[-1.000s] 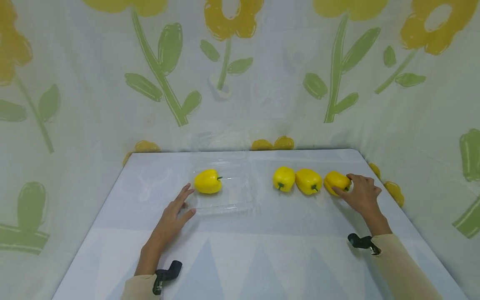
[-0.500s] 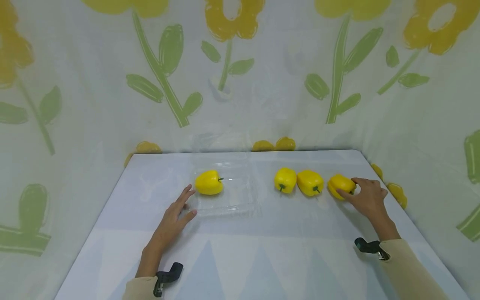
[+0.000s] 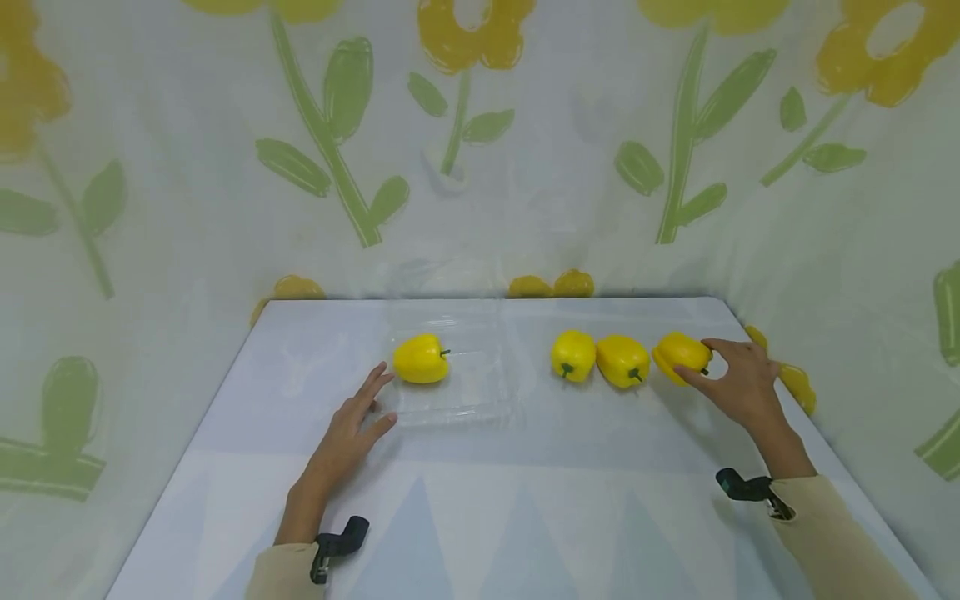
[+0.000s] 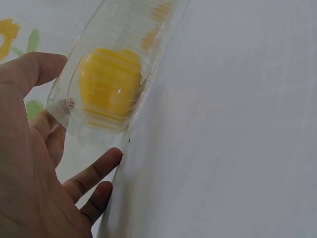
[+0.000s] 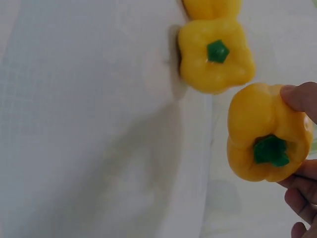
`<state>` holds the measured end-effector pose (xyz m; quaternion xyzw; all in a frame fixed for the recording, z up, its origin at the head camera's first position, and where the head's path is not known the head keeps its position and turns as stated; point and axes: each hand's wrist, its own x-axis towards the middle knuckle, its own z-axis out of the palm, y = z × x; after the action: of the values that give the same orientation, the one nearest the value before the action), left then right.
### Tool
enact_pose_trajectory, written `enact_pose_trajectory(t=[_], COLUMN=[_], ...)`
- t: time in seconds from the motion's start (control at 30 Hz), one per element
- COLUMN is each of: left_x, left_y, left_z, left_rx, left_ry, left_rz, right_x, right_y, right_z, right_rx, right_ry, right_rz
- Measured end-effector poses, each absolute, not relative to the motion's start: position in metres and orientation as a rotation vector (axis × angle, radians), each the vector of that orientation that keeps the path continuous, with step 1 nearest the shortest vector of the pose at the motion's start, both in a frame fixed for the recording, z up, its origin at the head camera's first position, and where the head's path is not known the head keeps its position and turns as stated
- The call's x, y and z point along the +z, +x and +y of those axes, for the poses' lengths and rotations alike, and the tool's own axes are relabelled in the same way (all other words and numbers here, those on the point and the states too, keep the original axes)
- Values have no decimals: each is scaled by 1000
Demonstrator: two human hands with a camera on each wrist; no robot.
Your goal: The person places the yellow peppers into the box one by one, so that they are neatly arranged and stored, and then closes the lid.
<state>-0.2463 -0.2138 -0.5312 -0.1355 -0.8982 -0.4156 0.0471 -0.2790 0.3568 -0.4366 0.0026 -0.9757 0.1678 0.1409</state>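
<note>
My right hand (image 3: 744, 382) pinches a yellow bell pepper (image 3: 678, 357) between thumb and fingers at the table's far right. In the right wrist view this bell pepper (image 5: 267, 131) shows its green stem, and its shadow falls on the table apart from it. To its left two more yellow bell peppers (image 3: 573, 356) lie side by side. A clear plastic container (image 3: 476, 390) stands left of centre with one yellow bell pepper (image 3: 420, 360) inside. Against its left edge rests my left hand (image 3: 339, 443), fingers spread and relaxed. The left wrist view has the thumb (image 4: 47, 67) at the container's wall.
A light table (image 3: 570, 442) with pale blue triangles spans the front. Behind it and along both sides hangs a flower-printed cloth (image 3: 555, 192). The container's clear lid (image 3: 442, 279) stands raised at the back.
My right hand has lifted the rightmost bell pepper off the table and drawn it slightly right, away from the other two. My left hand has stayed at the container.
</note>
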Motion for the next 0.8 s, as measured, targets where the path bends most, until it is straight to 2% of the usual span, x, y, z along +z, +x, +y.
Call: enact_pose_trajectory(t=[0.8], left_x=[-532], left_y=[-246], left_z=[-214], left_rx=[-1265], left_ry=[-409], left_rz=[-2737], right_x=[-406], right_y=[-292], right_z=[303], right_rx=[555], right_ry=[290], right_rz=[-2751])
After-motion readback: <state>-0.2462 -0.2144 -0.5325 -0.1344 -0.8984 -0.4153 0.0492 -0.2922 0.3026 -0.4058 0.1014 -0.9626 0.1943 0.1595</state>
